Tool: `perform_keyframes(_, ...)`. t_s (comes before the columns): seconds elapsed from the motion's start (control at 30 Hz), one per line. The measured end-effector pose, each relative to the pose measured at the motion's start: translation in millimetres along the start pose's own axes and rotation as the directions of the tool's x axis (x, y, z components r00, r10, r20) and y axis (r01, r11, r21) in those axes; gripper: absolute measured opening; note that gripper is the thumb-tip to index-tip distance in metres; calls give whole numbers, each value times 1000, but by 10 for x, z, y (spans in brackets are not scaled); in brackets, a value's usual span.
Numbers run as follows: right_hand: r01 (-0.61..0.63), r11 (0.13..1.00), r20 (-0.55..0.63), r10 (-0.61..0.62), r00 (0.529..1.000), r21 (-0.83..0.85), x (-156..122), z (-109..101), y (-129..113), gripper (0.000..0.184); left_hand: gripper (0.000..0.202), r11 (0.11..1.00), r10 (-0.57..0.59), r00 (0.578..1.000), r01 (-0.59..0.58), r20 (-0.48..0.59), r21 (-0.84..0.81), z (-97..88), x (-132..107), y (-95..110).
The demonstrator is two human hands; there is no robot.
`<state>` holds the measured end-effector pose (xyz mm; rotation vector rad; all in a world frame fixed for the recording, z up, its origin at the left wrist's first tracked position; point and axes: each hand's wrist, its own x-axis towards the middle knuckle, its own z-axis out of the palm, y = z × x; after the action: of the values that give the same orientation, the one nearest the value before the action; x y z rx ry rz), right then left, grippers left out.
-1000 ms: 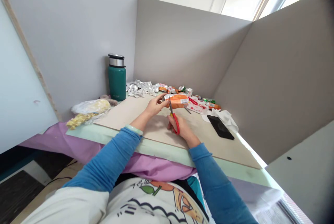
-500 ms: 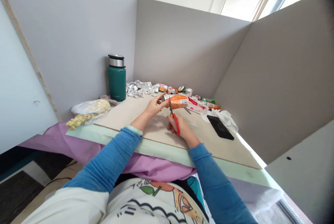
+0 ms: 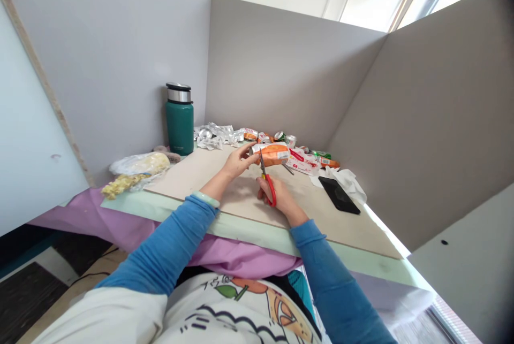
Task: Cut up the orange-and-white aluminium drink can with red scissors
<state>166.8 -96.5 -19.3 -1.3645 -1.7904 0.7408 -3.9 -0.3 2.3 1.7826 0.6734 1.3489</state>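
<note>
One orange can (image 3: 275, 154) mid-frame, gripped by left hand (image 3: 237, 163); right hand (image 3: 281, 194) holds scissors (image 3: 272, 191), best aimed clear of left hand.

At frame centre, the left hand (image 3: 240, 163) holds 1 can (image 3: 276, 154), the right hand (image 3: 281, 197) scissors (image 3: 272, 194); left, a flask (image 3: 180, 127); right, a phone (image 3: 339, 195).

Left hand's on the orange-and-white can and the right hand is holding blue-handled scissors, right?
Not quite: the head view shows red-handled scissors, not blue. The left hand is on the orange-and-white can, and the right hand holds the scissors.
</note>
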Motion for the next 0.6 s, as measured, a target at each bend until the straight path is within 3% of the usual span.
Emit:
perform_keyframes(0.23, -11, 1000, -10, 11, 1000, 6, 14, 8, 2, 38, 68, 998, 37, 997, -34, -64, 51, -6, -1, 0)
perform_keyframes(0.6, 11, 1000, -6, -10, 1000, 29, 0, 3, 4, 42, 70, 996, 26, 999, -23, -37, 84, -2, -11, 30)
